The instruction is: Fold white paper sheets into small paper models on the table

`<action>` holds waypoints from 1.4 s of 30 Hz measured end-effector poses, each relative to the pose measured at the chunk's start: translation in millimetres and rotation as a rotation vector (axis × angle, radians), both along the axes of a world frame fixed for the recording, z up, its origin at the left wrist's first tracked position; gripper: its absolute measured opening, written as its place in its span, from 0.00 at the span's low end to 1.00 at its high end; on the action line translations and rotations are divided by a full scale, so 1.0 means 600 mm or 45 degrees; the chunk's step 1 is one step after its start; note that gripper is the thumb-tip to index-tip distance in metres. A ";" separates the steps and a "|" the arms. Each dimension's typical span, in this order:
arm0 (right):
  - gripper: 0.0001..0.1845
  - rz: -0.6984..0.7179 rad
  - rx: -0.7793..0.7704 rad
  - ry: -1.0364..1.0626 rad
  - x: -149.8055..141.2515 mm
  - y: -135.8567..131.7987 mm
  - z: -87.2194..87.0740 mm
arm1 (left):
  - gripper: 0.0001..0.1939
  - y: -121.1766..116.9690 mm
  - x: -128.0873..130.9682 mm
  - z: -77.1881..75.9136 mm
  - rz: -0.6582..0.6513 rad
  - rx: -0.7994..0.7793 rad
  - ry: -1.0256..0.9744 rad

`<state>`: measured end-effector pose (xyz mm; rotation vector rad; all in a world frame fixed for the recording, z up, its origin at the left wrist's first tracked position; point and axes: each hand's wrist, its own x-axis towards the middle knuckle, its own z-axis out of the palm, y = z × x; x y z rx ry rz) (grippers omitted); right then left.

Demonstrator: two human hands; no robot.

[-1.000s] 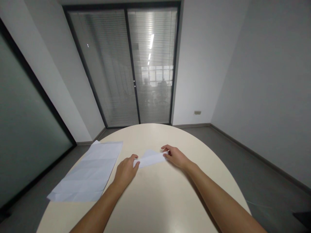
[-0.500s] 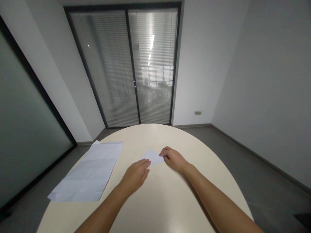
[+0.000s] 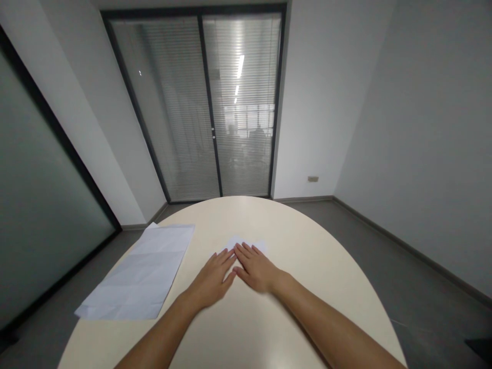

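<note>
A small folded piece of white paper (image 3: 246, 242) lies on the round cream table (image 3: 269, 318), mostly covered by my hands. My left hand (image 3: 213, 277) lies flat on its left part, fingers stretched out. My right hand (image 3: 255, 267) lies flat beside it, fingers extended over the paper's middle. The two hands touch at the fingertips. Only the paper's far edge shows beyond my fingers.
A stack of larger creased white sheets (image 3: 142, 272) lies at the table's left edge. Beyond the table are grey floor, a glass door with blinds (image 3: 203, 107) and a glass wall on the left.
My left hand let go of the paper's left end and went flat. My right hand released its pinch on the right end and slid left to press flat on the paper.
</note>
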<state>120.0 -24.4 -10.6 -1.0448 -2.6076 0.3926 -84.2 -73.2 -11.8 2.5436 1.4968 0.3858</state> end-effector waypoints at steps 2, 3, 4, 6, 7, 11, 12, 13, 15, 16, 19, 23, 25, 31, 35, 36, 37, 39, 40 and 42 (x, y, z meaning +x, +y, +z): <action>0.38 -0.038 -0.099 -0.082 0.002 0.001 -0.007 | 0.29 0.001 -0.001 -0.003 0.031 -0.055 0.037; 0.40 -0.068 -0.126 -0.105 0.008 0.005 -0.007 | 0.30 0.001 -0.001 -0.004 0.051 -0.073 0.060; 0.41 -0.101 -0.141 -0.119 0.015 0.010 -0.005 | 0.31 0.001 -0.001 -0.005 0.071 -0.086 0.082; 0.43 -0.180 -0.157 -0.126 0.030 0.021 0.001 | 0.32 0.000 -0.001 -0.004 0.102 -0.097 0.110; 0.43 -0.215 -0.170 -0.139 0.037 0.025 0.005 | 0.32 -0.001 0.000 -0.003 0.111 -0.102 0.118; 0.40 -0.324 -0.123 -0.162 0.046 0.029 0.010 | 0.32 -0.003 0.003 0.002 0.134 -0.103 0.131; 0.38 -0.329 -0.058 -0.138 0.043 0.027 0.010 | 0.32 -0.003 0.003 0.003 0.133 -0.094 0.125; 0.37 -0.315 0.011 -0.104 0.040 0.024 0.009 | 0.32 -0.004 0.003 0.004 0.128 -0.082 0.114; 0.35 -0.212 0.096 -0.040 0.031 0.018 0.008 | 0.31 -0.004 0.002 0.006 0.100 -0.063 0.087; 0.35 -0.140 0.094 -0.019 0.027 0.014 0.008 | 0.31 -0.004 0.001 0.008 0.076 -0.060 0.074; 0.33 0.020 -0.010 -0.007 0.017 0.008 0.008 | 0.31 -0.004 0.000 0.012 -0.016 -0.053 0.029; 0.32 -0.025 -0.093 -0.037 0.018 0.008 0.009 | 0.32 -0.009 0.001 0.016 -0.067 -0.037 -0.001; 0.33 -0.083 -0.110 -0.055 0.021 0.011 0.009 | 0.31 -0.013 0.001 0.016 -0.072 -0.046 0.013; 0.36 -0.243 -0.114 -0.081 0.027 0.023 0.009 | 0.32 -0.016 -0.002 0.014 -0.077 -0.069 0.037; 0.28 -0.271 0.078 -0.025 0.023 0.019 0.013 | 0.31 -0.014 -0.003 0.016 -0.079 -0.028 0.041; 0.27 -0.218 0.110 0.010 0.021 0.016 0.015 | 0.31 -0.014 -0.002 0.018 -0.086 -0.017 0.039; 0.27 -0.144 0.116 0.045 0.019 0.014 0.016 | 0.31 -0.014 -0.001 0.021 -0.090 -0.003 0.033; 0.27 -0.001 0.078 0.089 0.015 0.009 0.016 | 0.30 -0.012 0.005 0.025 -0.080 0.046 0.004; 0.28 0.046 0.053 0.088 0.013 0.007 0.016 | 0.29 -0.010 0.008 0.027 -0.059 0.079 -0.018; 0.30 0.079 0.016 0.045 0.012 0.006 0.015 | 0.25 -0.006 0.014 0.025 0.028 0.147 -0.058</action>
